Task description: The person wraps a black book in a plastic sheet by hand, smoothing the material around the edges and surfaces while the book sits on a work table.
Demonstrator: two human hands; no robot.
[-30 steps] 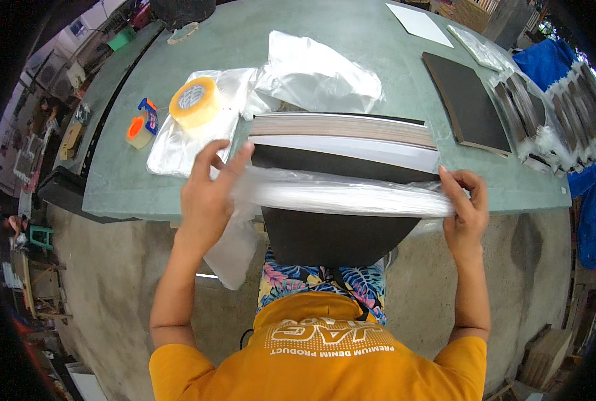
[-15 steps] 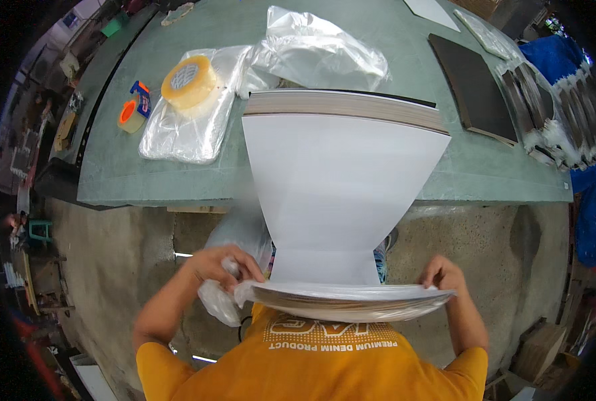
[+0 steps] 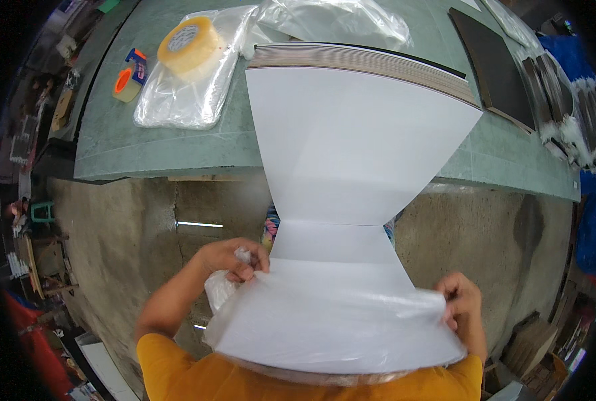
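A tall stack of white sheets or boards (image 3: 358,113) extends from the table's front edge toward my body. Around its near end lies a clear plastic bag (image 3: 331,314), its mouth across the white surface. At the bag's left edge, my left hand (image 3: 234,259) is closed on bunched plastic. My right hand (image 3: 459,299) pinches the right edge of the same bag. The stack's far end, with layered grey and white edges, rests over the green table. Its near end shows through the film, close against my orange shirt (image 3: 298,389).
On the green table (image 3: 177,150) lie folded clear plastic bags (image 3: 197,100) with a large tape roll (image 3: 189,45) on top. Left of them sits a small tape dispenser (image 3: 131,75). A dark board (image 3: 490,70) and plastic-wrapped bundles (image 3: 565,100) lie at the right.
The bag and the stack's near end have tilted so more of the white surface shows under the film. My right hand has moved slightly lower. The view has shifted.
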